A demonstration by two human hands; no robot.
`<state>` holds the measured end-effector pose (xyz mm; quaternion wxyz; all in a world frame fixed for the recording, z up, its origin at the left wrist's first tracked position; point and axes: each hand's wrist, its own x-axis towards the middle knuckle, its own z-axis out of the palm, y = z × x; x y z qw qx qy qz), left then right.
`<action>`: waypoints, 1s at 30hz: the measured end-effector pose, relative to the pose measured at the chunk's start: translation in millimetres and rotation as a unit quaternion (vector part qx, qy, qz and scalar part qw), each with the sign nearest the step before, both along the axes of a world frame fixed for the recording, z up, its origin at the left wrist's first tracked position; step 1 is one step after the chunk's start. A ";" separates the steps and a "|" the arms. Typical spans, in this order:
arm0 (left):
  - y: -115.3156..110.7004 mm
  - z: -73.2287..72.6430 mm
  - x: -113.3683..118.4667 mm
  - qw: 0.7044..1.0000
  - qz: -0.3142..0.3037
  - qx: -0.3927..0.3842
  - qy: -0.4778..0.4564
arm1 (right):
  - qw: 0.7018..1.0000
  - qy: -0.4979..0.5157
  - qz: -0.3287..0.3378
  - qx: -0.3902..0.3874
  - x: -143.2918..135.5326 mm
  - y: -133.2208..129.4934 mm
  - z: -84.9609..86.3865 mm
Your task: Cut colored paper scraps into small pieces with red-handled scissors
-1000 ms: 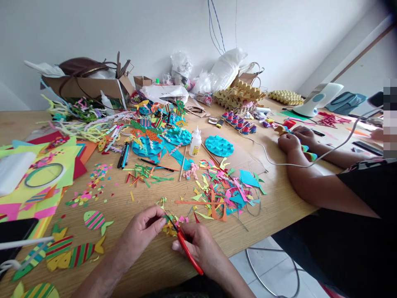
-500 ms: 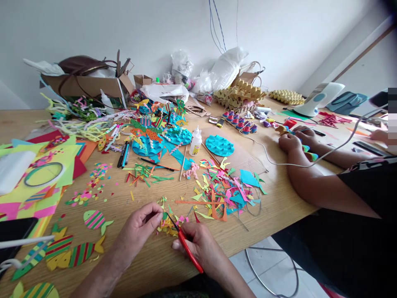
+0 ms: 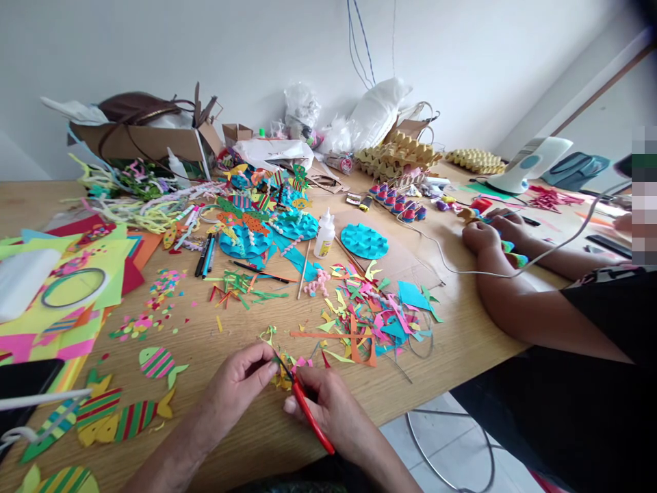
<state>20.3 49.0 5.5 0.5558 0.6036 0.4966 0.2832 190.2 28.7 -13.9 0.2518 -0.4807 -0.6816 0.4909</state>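
Note:
My right hand (image 3: 326,407) is closed round the red-handled scissors (image 3: 309,414), whose dark blades point up and left toward my other fingertips. Thumb and index finger of my left hand (image 3: 251,373) are pinched at the blade tips; a small green piece shows there, mostly hidden by the fingers. Yellow paper scraps (image 3: 281,378) lie beneath the blades. A striped paper fish (image 3: 157,363) in green and pink rests left of my hands, and further striped fish (image 3: 134,420) lie nearer the front edge.
Coloured scraps (image 3: 359,322) spread beyond my hands, with a glue bottle (image 3: 324,234) and blue egg-carton piece (image 3: 364,239) behind. Paper sheets (image 3: 116,274) lie left. At the right, another person's hands (image 3: 482,236) work beside a white cable (image 3: 444,263). The table's edge (image 3: 441,390) runs right of me.
My left hand has shifted slightly right, closer to the scissors. The green piece at its fingertips is now less visible. The scissors have moved slightly left.

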 end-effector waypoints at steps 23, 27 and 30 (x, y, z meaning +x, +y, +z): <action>1.7 2.5 -4.8 0.999 0.030 -0.017 -0.003 | 0.999 0.025 -0.011 -0.023 1.8 -0.9 -6.5; 2.2 5.4 -7.3 0.999 0.039 0.000 0.013 | 0.999 0.025 -0.005 -0.027 4.4 -1.8 -2.4; 2.8 7.2 -9.1 0.999 0.028 0.002 0.031 | 0.997 0.059 -0.023 -0.049 4.8 1.1 6.2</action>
